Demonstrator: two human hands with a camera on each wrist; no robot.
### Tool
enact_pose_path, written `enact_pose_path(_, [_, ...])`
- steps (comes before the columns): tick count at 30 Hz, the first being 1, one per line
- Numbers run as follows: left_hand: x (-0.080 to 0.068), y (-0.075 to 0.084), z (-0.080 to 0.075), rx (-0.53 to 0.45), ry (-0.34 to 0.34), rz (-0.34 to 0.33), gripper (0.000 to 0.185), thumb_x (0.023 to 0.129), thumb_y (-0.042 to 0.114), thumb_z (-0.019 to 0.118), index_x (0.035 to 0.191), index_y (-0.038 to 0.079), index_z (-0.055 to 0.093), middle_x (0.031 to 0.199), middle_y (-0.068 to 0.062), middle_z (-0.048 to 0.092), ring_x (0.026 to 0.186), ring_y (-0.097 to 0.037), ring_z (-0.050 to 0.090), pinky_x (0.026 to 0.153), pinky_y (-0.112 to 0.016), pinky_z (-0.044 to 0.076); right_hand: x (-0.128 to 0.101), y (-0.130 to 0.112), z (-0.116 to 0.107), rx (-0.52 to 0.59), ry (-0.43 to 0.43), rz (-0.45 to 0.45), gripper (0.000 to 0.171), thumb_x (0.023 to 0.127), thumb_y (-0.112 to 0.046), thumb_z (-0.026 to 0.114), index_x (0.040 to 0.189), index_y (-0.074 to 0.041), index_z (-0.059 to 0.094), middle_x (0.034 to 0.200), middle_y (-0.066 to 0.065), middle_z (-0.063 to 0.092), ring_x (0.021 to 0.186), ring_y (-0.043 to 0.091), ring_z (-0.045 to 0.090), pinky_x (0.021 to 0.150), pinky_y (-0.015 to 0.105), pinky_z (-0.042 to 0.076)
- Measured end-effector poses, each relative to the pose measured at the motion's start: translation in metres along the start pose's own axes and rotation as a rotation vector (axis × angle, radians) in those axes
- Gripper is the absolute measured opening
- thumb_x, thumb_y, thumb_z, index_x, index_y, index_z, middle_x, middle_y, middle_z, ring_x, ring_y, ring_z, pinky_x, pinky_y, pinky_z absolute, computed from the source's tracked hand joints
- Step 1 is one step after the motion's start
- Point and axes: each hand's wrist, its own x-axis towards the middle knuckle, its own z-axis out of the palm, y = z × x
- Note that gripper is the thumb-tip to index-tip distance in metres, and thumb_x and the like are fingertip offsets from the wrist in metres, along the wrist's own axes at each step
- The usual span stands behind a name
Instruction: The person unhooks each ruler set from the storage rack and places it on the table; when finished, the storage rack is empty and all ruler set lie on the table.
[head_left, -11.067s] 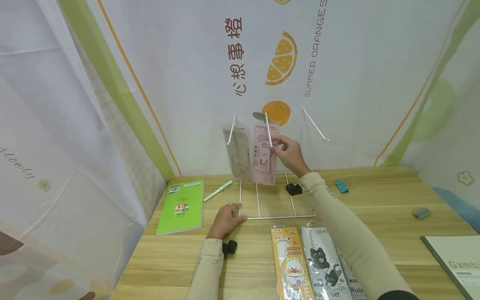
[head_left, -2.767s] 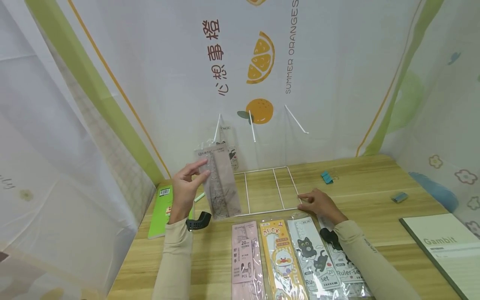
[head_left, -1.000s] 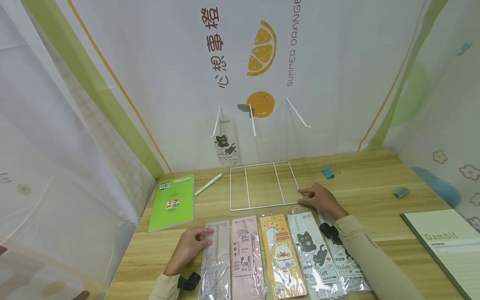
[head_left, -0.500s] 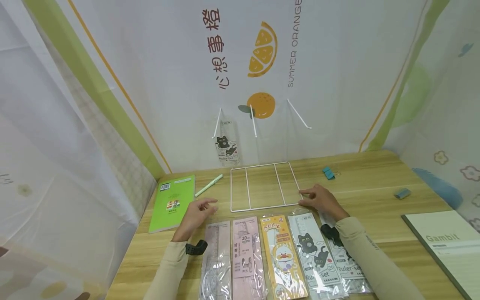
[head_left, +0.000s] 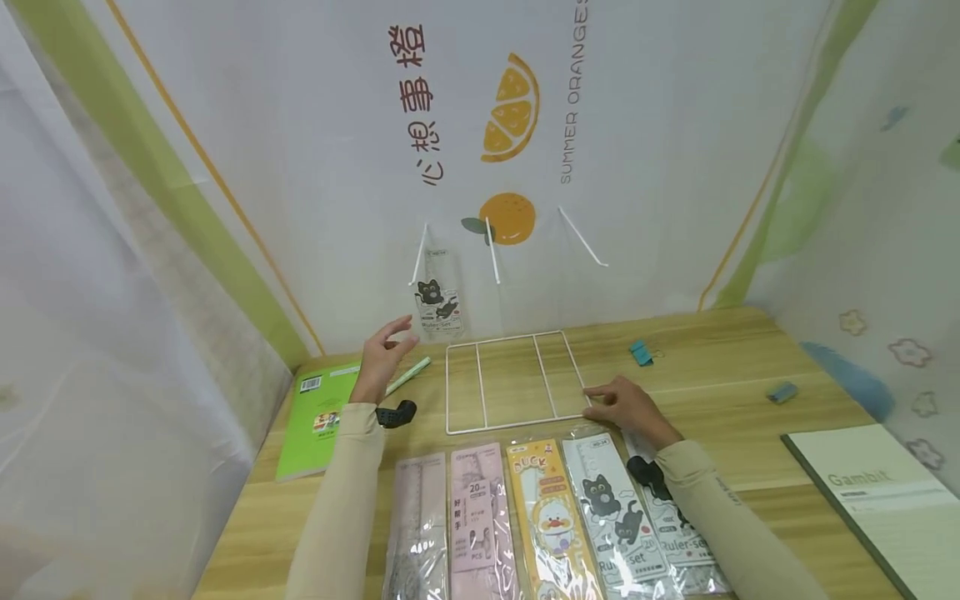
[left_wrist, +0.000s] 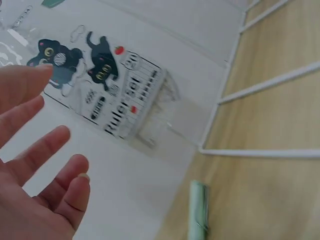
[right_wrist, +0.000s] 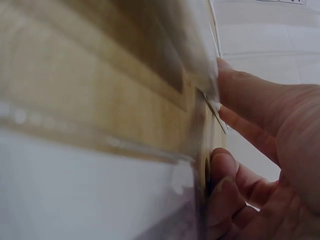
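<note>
My left hand [head_left: 381, 367] is raised with its fingers spread and nothing in them. It is close to a clear ruler-set packet [head_left: 438, 315] with two black cats, hanging on the left hook [head_left: 417, 257] of a white wire display rack [head_left: 482, 387]. In the left wrist view the fingertips overlap the packet's cat print. Thumb and fingers of my right hand [head_left: 628, 408] pinch the rack's front right corner on the table. On the table in front lie a greyish-pink ruler packet [head_left: 420, 517], a pink one [head_left: 480, 508], a yellow duck one [head_left: 553, 517] and two cat packets [head_left: 600, 500].
A green booklet [head_left: 315, 425] and pale green pen [head_left: 408, 377] lie left of the rack. Teal [head_left: 641, 352] and grey-blue [head_left: 782, 392] binder clips lie to the right, with a notebook [head_left: 870, 483] at the right edge. The middle and right hooks [head_left: 582, 237] are bare.
The packets on the left and middle hooks went from the rack to the table row. My left hand laid down the greyish-pink packet, then rose to the hanging cat packet. The right hand keeps its place.
</note>
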Motion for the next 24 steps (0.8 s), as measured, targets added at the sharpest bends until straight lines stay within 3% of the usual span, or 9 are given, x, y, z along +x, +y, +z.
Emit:
enact_pose_path(6, [0.020, 0.024, -0.002, -0.107, 0.012, 0.065, 0.056, 0.096, 0.015, 0.068, 0.149, 0.017, 0.051, 0.155, -0.002, 0.039, 0.098, -0.012, 0.047, 0.088, -0.031, 0.039, 0.001, -0.003, 0.004, 0.002, 0.009, 0.023, 0.047, 0.084, -0.027, 0.082, 0.125, -0.005, 0.071, 0.086, 0.007, 0.051, 0.076, 0.020, 0.043, 0.066, 0.032, 0.037])
enact_pose_path(12, [0.037, 0.043, 0.000, -0.133, -0.011, 0.098, 0.062, 0.094, 0.017, 0.072, 0.151, 0.019, 0.049, 0.159, 0.001, 0.035, 0.095, -0.012, 0.046, 0.097, -0.035, 0.037, 0.000, -0.004, 0.005, 0.008, 0.012, 0.054, 0.048, 0.084, -0.026, 0.083, 0.125, -0.005, 0.071, 0.086, 0.007, 0.049, 0.076, 0.020, 0.042, 0.066, 0.033, 0.037])
enact_pose_path(21, [0.045, 0.056, 0.008, -0.112, -0.007, 0.118, 0.055, 0.092, 0.016, 0.074, 0.144, 0.016, 0.058, 0.144, -0.012, 0.045, 0.081, -0.012, 0.034, 0.080, -0.029, 0.031, -0.001, -0.004, 0.003, 0.006, 0.020, 0.056, 0.048, 0.084, -0.026, 0.082, 0.126, -0.005, 0.071, 0.085, 0.006, 0.049, 0.075, 0.020, 0.042, 0.065, 0.032, 0.037])
enact_pose_path(24, [0.048, 0.057, 0.011, -0.102, -0.005, 0.113, 0.055, 0.092, 0.016, 0.075, 0.144, 0.017, 0.058, 0.142, -0.010, 0.048, 0.078, -0.013, 0.032, 0.075, -0.028, 0.029, -0.001, -0.003, 0.002, 0.003, 0.018, 0.060, 0.048, 0.085, -0.026, 0.082, 0.126, -0.005, 0.070, 0.085, 0.006, 0.049, 0.075, 0.020, 0.043, 0.065, 0.032, 0.037])
